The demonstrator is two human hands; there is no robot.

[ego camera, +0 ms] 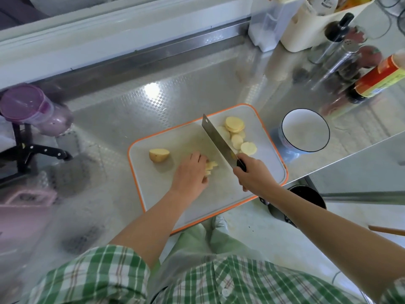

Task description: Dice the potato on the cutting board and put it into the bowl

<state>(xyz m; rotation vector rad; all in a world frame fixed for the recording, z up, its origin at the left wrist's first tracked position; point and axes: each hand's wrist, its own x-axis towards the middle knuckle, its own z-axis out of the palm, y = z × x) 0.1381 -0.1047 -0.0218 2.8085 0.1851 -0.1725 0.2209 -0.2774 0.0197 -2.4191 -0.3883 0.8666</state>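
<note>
On steel counter (pixel 153 110), right hand (pixel 252 172) gripping cleaver (pixel 219 142), left hand (pixel 190 176) holding potato sticks (pixel 211 166)

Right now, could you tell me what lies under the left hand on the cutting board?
Pale cut potato pieces poke out from beneath the left hand, resting on the cutting board. How many more lie under it is hidden.

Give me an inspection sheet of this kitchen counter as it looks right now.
Surface: steel counter, with an orange-rimmed cutting board on it.
Job's things: potato half, round slices and cut strips on the board; bowl empty, right of the board.
Clutter: sauce bottle, shakers, utensil holder, purple container, spare knife.
Hands: left hand holds the strips; right hand grips the cleaver.
Cables: dark cords, far right corner.
Surroundings: dark bin below the counter edge.
</note>
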